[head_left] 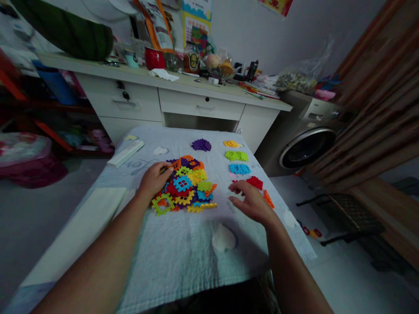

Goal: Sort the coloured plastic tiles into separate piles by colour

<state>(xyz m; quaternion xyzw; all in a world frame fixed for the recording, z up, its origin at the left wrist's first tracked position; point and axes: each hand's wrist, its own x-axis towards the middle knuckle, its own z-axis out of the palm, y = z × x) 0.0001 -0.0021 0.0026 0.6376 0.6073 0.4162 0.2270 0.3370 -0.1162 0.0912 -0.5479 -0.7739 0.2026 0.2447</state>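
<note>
Left hand (155, 178) curls at the left edge of the mixed tile pile (182, 183) on the bench (170, 248), its hold unclear, while the right hand (250, 201), grip parted and seemingly empty, hovers right of the pile; pinching singly by rims should limit snagging.

A pile of colourful pieces (183, 183) on a cloth (183, 253)

The pile is touched by the left hand (156, 178); the right hand (251, 201) is held near the red pieces (255, 182).
</note>
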